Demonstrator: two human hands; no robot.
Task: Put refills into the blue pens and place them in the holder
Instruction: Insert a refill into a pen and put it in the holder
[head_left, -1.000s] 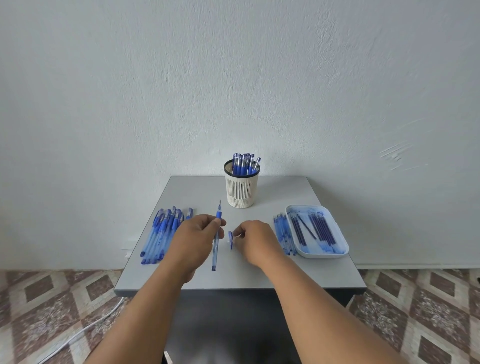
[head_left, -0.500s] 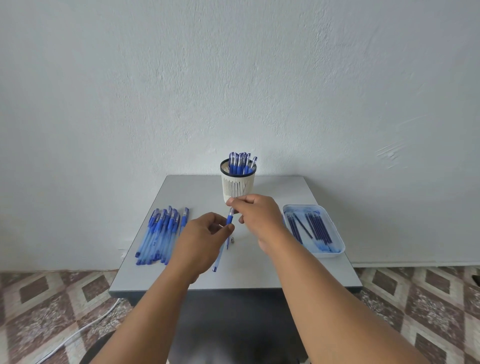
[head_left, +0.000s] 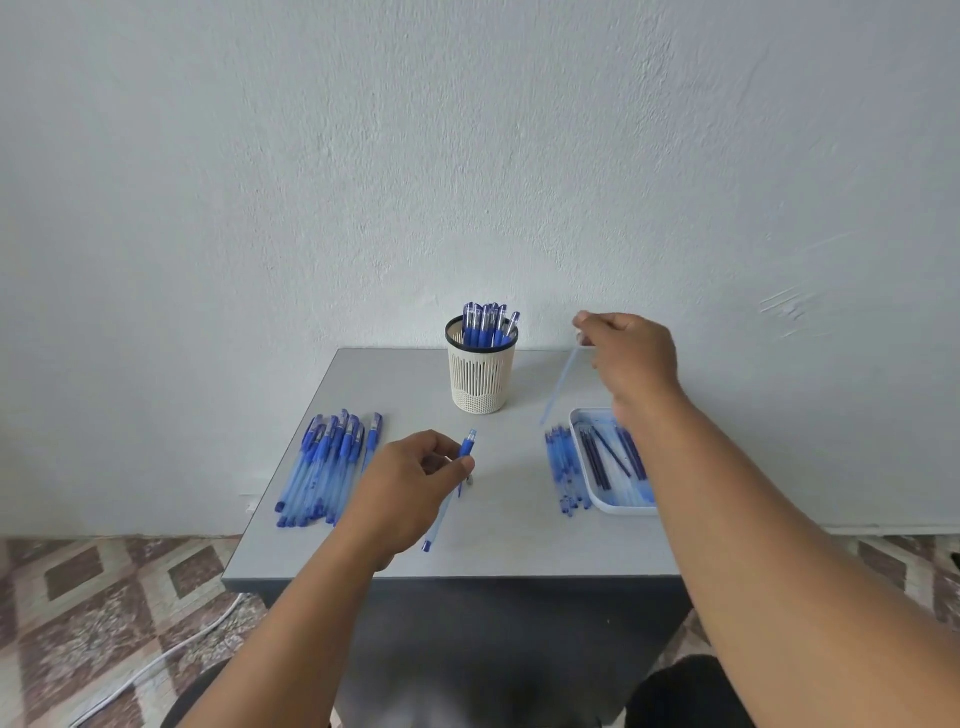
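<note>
Grey table (head_left: 395, 384) carries a cream holder (head_left: 482, 382) of capped pens, a white tray (head_left: 613, 506) of dark refills, and a pen pile (head_left: 324, 470). The left hand (head_left: 405, 488) pinches a blue pen barrel (head_left: 451, 493); the raised right hand (head_left: 631, 356) pinches a pale refill (head_left: 558, 387).

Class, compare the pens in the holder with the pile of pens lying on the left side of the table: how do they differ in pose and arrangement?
The pens in the holder stand roughly upright, bunched inside the cream cup, so only their capped tops show. The pile of pens on the left lies flat on the table, side by side, full lengths visible. Both are blue with pale, see-through parts.
</note>
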